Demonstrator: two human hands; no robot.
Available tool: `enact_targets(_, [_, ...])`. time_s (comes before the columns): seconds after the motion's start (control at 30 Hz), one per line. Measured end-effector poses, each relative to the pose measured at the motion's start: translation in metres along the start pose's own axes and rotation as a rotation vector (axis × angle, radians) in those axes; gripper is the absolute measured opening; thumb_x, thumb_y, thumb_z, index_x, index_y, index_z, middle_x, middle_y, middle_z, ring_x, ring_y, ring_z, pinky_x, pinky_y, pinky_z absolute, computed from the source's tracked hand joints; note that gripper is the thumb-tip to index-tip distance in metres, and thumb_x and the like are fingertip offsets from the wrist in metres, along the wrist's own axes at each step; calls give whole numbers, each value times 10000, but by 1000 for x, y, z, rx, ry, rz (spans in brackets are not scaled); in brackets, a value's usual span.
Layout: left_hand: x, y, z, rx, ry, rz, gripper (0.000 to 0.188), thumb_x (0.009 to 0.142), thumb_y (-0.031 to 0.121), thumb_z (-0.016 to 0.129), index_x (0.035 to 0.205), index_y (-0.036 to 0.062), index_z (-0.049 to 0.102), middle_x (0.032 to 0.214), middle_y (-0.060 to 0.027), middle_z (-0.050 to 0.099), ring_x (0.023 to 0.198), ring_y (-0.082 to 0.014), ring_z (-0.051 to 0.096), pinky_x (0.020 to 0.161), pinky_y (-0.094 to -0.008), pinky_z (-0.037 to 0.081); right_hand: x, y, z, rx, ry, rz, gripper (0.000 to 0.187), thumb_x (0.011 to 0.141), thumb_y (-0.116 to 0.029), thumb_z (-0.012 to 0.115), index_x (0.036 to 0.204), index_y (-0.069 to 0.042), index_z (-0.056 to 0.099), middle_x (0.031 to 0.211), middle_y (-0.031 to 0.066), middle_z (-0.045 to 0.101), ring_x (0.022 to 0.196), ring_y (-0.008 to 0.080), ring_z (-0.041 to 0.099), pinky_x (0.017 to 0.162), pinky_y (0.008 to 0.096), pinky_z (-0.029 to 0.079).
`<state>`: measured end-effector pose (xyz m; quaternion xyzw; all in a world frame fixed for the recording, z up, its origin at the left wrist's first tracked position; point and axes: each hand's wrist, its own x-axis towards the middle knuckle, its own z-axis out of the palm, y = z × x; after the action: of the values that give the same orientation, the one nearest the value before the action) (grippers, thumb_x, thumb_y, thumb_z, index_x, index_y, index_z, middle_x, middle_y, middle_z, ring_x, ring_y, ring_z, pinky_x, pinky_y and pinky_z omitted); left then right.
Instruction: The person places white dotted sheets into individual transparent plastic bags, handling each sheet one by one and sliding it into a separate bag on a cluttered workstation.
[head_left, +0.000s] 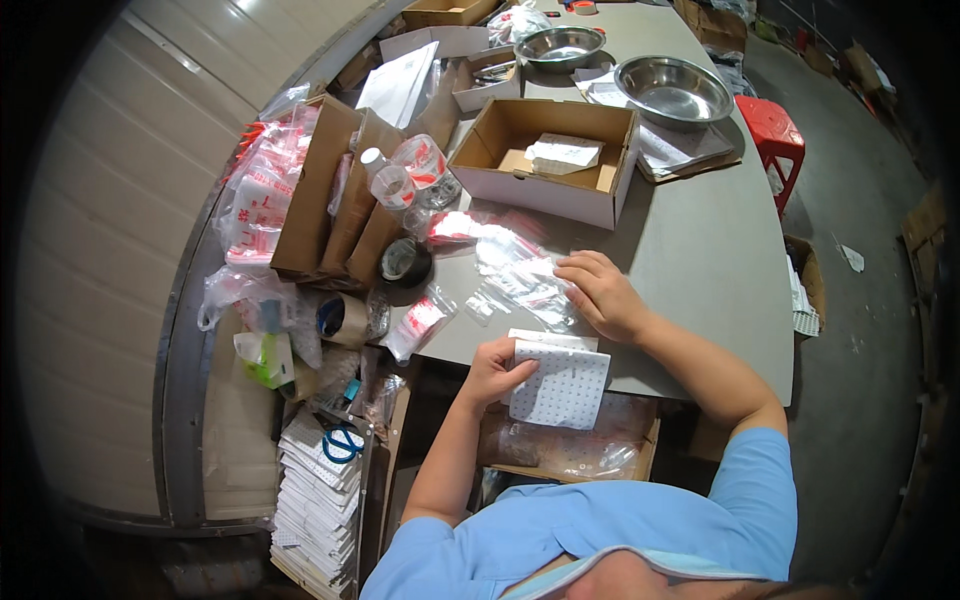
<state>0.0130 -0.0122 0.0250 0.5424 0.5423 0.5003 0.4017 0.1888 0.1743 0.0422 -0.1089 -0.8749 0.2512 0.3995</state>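
In my left hand (pixel 491 374) is a white card with rows of small dots (pixel 560 388), gripped at its left edge with the thumb on top. It hangs at the table's near edge, and a second pale edge shows behind it. My right hand (pixel 606 297) lies on the table with its fingers stretched over the right side of a pile of small clear plastic bags (pixel 522 272). Whether a fingertip pinches one bag cannot be made out. A red-and-white printed bag (pixel 420 322) lies left of the pile.
Beyond the pile stands an open cardboard box (pixel 545 203) with white cards inside. Two steel bowls (pixel 672 92) sit farther back. Tape rolls (pixel 405 262) and plastic jars line the left. Blue scissors (pixel 342 446) rest on stacked cards at lower left. A red stool (pixel 770 130) stands right.
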Motion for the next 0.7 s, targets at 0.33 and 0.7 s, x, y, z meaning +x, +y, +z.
enact_targets(0.33, [9, -4, 34, 347, 190, 174, 143, 785, -7, 666, 927, 5, 662, 829, -117, 664, 721, -260, 591, 669, -332, 470, -17, -41, 3, 238, -271, 87, 141, 780, -69, 688, 911, -41, 643, 870, 121, 623, 807, 309, 618, 726, 395, 509])
enact_targets(0.7, [11, -5, 39, 440, 239, 253, 240, 744, -61, 628, 969, 18, 649, 910, -131, 663, 833, -330, 603, 747, -382, 493, -20, -54, 6, -26, -199, -56, 143, 742, -50, 633, 885, -48, 621, 863, 103, 614, 815, 286, 617, 695, 377, 518])
